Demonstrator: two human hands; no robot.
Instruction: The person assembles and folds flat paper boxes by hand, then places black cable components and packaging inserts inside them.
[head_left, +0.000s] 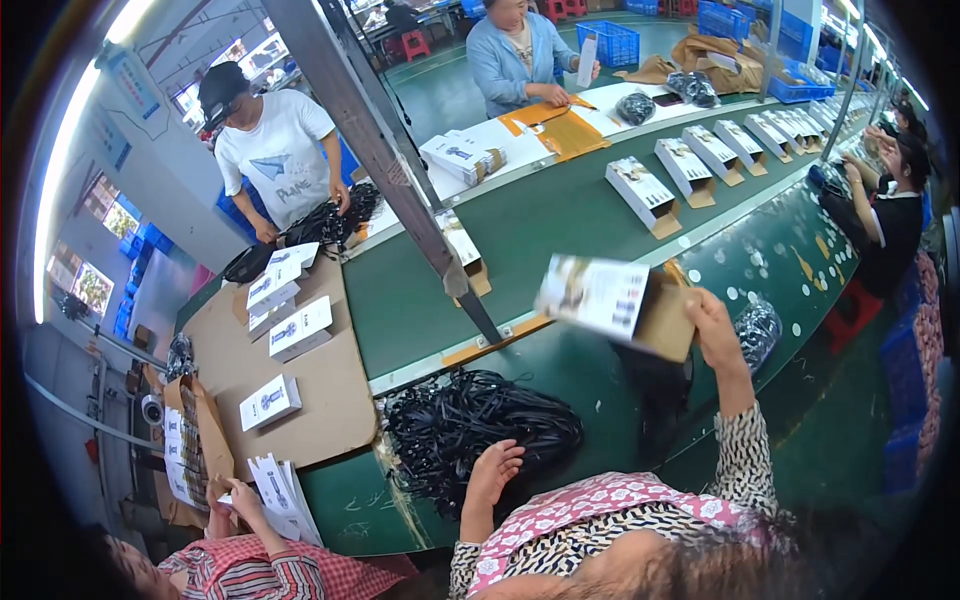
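My right hand is closed on the brown flap of an open white box with a printed picture, slightly blurred, held above the green table. Below the box lies something black that I cannot make out. My left hand hovers at the near edge of a big heap of thin black cords. Its fingers are loosely bent and apart, and nothing shows in them.
A green conveyor belt carries a row of open boxes. A metal post rises before it. Closed boxes stand on cardboard at left. Bagged black parts lie at right. Co-workers sit or stand around.
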